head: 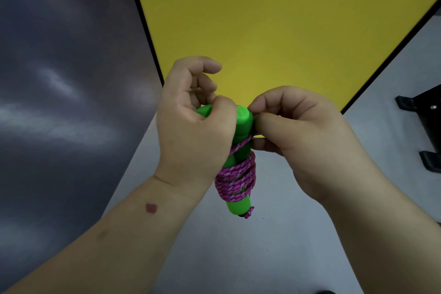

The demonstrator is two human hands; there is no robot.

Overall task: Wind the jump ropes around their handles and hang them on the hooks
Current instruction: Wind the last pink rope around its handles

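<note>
The left hand (191, 126) wraps round the two green handles (241, 126), its grip closed on them, thumb across their tops. They are held in the air in front of a yellow board (274, 19), above a grey floor (262, 246); nothing carries them. The pink rope (236, 178) is coiled round the lower half of the handles, with a short knotted end poking out at the bottom. One strand runs up from the coil to the right hand (298, 136), whose finger and thumb grip pinches something beside the handle top, most likely the rope's last stretch, though the fingers hide it.

The likely step is tucking or tying off that end. The risk is slack: if the right pinch lets go before the strand is locked, the coils, which already look loose and uneven, could slide down off the handles and unravel. A weaker left grip could also let the two handles part. No hooks are visible.
</note>
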